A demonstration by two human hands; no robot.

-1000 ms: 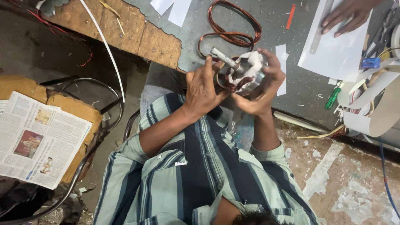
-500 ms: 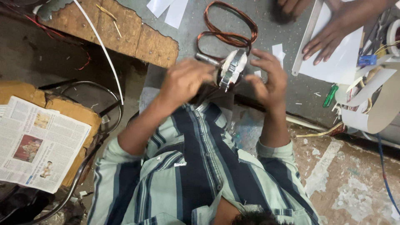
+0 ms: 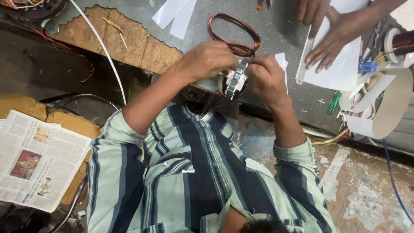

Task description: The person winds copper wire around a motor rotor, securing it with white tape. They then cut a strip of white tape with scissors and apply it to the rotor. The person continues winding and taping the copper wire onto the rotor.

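Observation:
Both of my hands hold a small round metal stator (image 3: 235, 82) on edge, just above the near edge of the grey workbench (image 3: 276, 26). My left hand (image 3: 210, 60) grips its left side, fingers curled over the top. My right hand (image 3: 266, 77) pinches its right side. A loop of copper winding wire (image 3: 235, 32) lies on the bench right behind the hands. My striped shirt (image 3: 189, 172) fills the lower middle.
Another person's two hands (image 3: 330, 30) press on a white sheet (image 3: 345, 64) at the top right. Beside it are white paper rolls (image 3: 384, 108), a copper wire spool (image 3: 403, 41) and a green pen (image 3: 334, 102). A newspaper (image 3: 36, 159) lies at the left, near a broken wooden board (image 3: 125, 39).
The stator has turned from face-on to edge-on between my hands. My hands have shifted around it. The other person's hands have moved further onto the white sheet.

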